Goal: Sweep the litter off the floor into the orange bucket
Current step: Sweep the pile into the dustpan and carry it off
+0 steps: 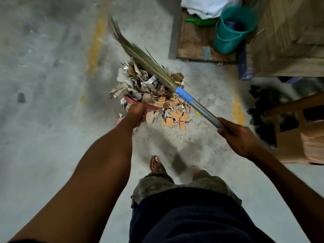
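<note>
Cardboard litter [149, 85] fills dustpan [152, 107], gripped by left hand [137, 114]; right hand [240, 137] grips broom [205, 111] (orange bucket unseen); emptying outstanding.

Floor: I see grey concrete floor [43, 76] with worn yellow stripes [95, 44].
Middle: a litter heap [149, 88] of paper and cardboard scraps.
Far right: a wooden board [192, 42] lies flat.
Right edge: a wooden stool [287, 106] stands.
</note>
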